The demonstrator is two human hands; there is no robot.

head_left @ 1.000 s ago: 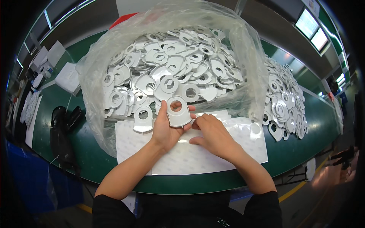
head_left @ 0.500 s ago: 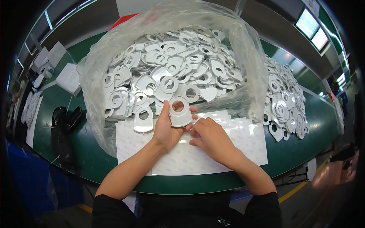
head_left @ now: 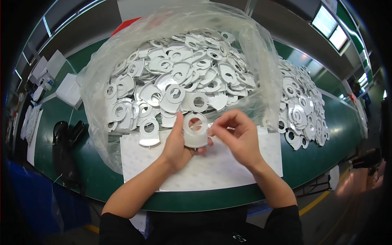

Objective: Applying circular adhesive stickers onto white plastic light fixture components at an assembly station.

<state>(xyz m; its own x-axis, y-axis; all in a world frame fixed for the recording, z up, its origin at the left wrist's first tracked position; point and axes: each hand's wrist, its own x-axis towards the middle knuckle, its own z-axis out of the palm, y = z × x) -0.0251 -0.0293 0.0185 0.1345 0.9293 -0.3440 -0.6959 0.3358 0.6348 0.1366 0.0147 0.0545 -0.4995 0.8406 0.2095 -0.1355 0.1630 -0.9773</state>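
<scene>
My left hand (head_left: pixel 177 148) is closed around a white plastic part (head_left: pixel 195 139) with a rounded top and a large round hole, held upright over the sheets. The part looks duller and cloudier than the shiny ones nearby. Close to its right edge, my right hand (head_left: pixel 241 136) has thumb and forefinger pinched together; whatever is between the fingertips is too small to make out. Below both hands lie white sheets (head_left: pixel 253 163) with faint marks. Another such part (head_left: pixel 149 139), shiny, rests at their upper left edge.
A large clear plastic bag (head_left: pixel 96 87) lies open ahead, heaped with white parts (head_left: pixel 175 73). A second pile (head_left: pixel 300 108) sits on the green table (head_left: pixel 326 157) at right. At left are a black object (head_left: pixel 65 155) and a white stack (head_left: pixel 69 90).
My right hand has lifted from the sheets to the part's right edge, fingers now pinched. The part in my left hand has shifted slightly nearer and turned cloudier.
</scene>
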